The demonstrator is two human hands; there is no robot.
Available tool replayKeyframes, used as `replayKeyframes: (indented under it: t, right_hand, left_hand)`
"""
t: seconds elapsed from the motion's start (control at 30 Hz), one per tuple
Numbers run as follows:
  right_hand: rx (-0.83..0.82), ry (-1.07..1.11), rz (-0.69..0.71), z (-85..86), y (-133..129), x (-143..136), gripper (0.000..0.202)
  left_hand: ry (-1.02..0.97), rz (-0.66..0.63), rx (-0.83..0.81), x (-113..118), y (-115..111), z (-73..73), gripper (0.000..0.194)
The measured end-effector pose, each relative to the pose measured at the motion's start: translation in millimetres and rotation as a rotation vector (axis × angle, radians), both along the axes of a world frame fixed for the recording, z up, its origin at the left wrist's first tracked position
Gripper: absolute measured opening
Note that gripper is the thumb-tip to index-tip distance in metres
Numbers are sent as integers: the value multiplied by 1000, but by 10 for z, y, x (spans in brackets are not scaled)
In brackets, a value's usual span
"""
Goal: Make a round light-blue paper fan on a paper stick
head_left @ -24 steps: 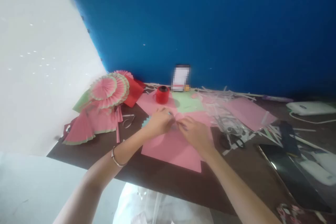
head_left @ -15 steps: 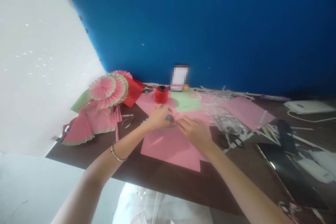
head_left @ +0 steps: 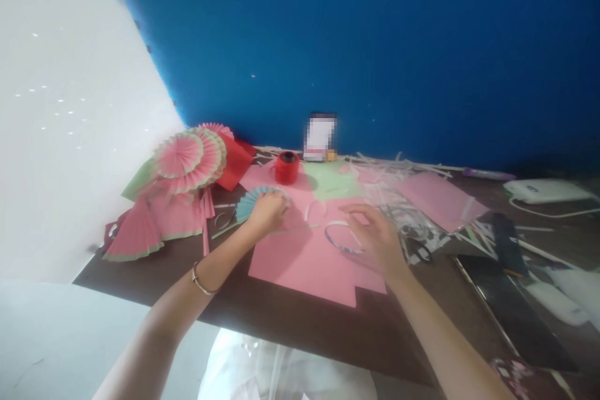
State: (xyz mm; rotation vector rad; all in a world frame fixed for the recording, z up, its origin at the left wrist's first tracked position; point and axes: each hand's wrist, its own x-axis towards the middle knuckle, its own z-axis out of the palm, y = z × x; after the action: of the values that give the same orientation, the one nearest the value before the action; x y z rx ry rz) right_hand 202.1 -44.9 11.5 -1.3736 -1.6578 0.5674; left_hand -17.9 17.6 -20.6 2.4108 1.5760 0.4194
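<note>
My left hand (head_left: 269, 212) is closed on a blue pleated paper fan (head_left: 248, 201), which spreads out beyond its fingers on the left. My right hand (head_left: 372, 234) has its fingers apart beside a curved, ring-like strip (head_left: 334, 242); whether it touches the strip is unclear. Under both hands lie pink paper sheets (head_left: 300, 269). A green sheet (head_left: 332, 181) lies behind them, and a red cup-like object (head_left: 287, 169) stands beyond my left hand.
Pink and green pleated fans (head_left: 180, 159) are piled at the left. Paper strips and a pink sheet (head_left: 438, 200) lie on the right, near black-handled scissors (head_left: 419, 251) and a dark tablet-like object (head_left: 510, 312). A white device (head_left: 548, 190) sits at the back right.
My hands have moved apart, the left one leftward and the right one rightward. The right fingers have opened. The blue fan and the curved strip now show more fully.
</note>
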Motion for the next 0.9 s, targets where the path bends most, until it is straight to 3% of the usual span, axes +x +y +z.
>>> replayKeyframes:
  t: [0.2,0.43,0.63,0.9]
  right_hand:
    - [-15,78,-43,-51,-56,114,33]
    - [-308,178,-153,-144,-45,460,36]
    - [-257,36,-200,-72,-88,613,33]
    - [-234,58,-333,-57,-58,691,39]
  left_hand:
    - [130,-25,57,-52,-68,-55,20]
    - [122,6,203,-271,-230,-112,24]
    - [89,90,263,-434,-283,-136,25]
    - [98,123,266,-503,-263,-216,24]
